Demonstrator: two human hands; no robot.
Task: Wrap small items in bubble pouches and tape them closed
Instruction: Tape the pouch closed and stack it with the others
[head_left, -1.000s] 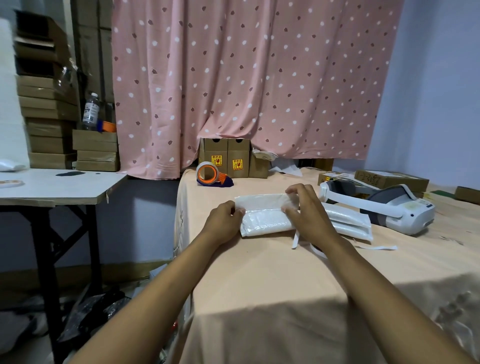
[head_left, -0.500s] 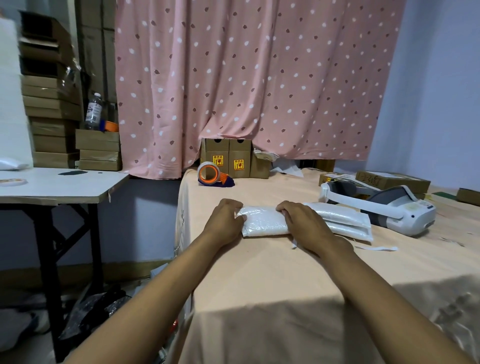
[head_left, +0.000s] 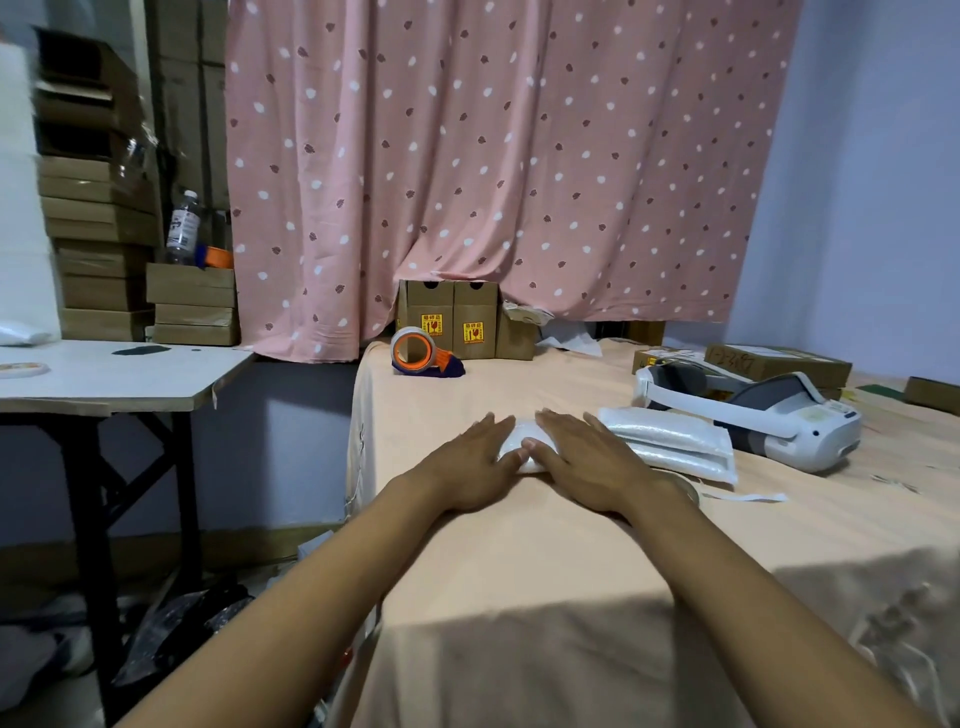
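A folded white bubble pouch (head_left: 523, 441) lies on the peach tablecloth (head_left: 519, 545), mostly covered by my hands. My left hand (head_left: 467, 467) presses flat on its left part, fingers straight. My right hand (head_left: 587, 462) presses flat on its right part, fingers straight too. A stack of spare white bubble pouches (head_left: 675, 441) lies just right of my right hand. An orange tape dispenser (head_left: 421, 353) stands at the table's far left corner, well beyond both hands.
A white headset (head_left: 753, 410) sits right of the pouches, with flat cardboard boxes (head_left: 774, 361) behind it. Small brown boxes (head_left: 457, 327) stand against the pink curtain. A white paper strip (head_left: 743, 496) lies by my right wrist. A side table (head_left: 104, 374) stands left.
The pouch's flap has been folded down. My hands went from gripping the pouch's ends to lying flat on top of it, closer together.
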